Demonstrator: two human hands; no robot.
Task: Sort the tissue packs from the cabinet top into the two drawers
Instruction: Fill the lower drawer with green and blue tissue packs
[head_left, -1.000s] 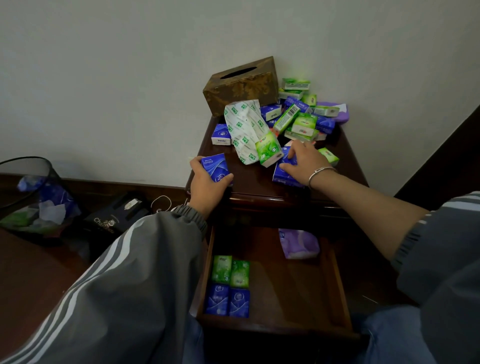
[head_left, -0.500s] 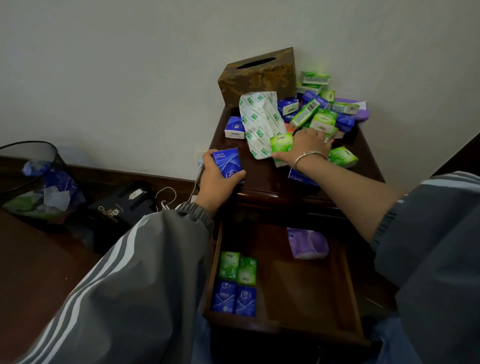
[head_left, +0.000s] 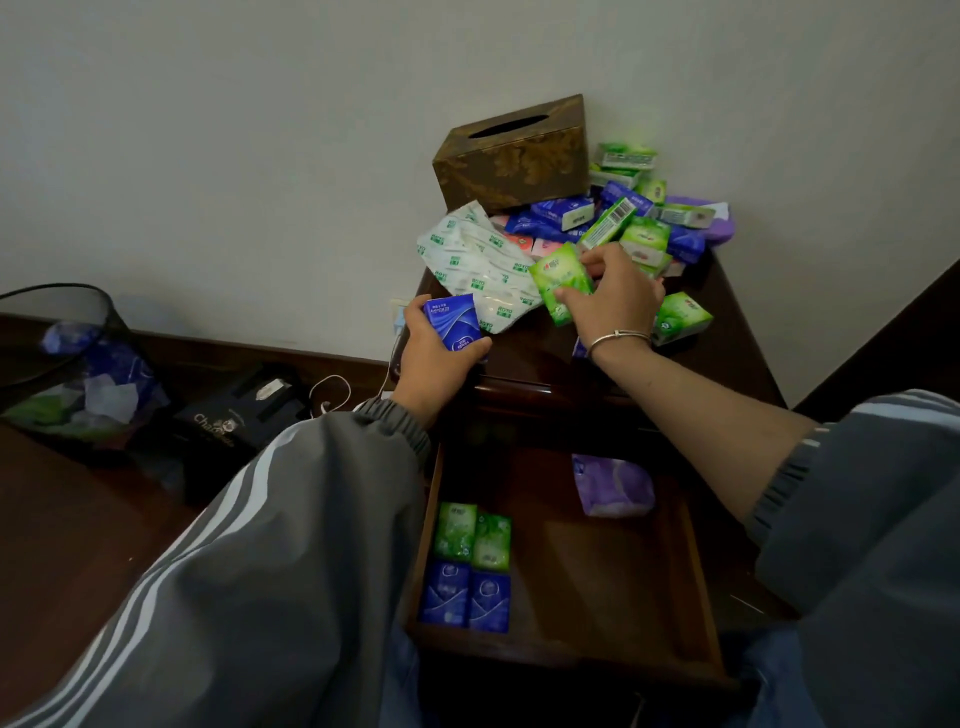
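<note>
A heap of green and blue tissue packs (head_left: 631, 218) covers the back of the dark wooden cabinet top (head_left: 727, 332). My left hand (head_left: 434, 364) grips a blue tissue pack (head_left: 454, 325) at the cabinet's front left corner. Over the middle of the top, my right hand (head_left: 615, 299) pinches a green tissue pack (head_left: 558, 278), lifted and tilted. The open drawer (head_left: 696, 561) below holds two green packs (head_left: 470, 532) above two blue packs (head_left: 465, 595) at its left, and a purple pack (head_left: 610, 486) at the back right.
A brown tissue box (head_left: 511, 156) stands at the back against the wall. A large white wrapper with green print (head_left: 483, 267) lies beside it. On the floor at left are a black mesh bin (head_left: 67, 364), a black box (head_left: 239, 410) and a white cable (head_left: 332, 389).
My right hand has picked up the green pack and raised it off the cabinet top. My left hand still holds the blue pack at the front left corner.
</note>
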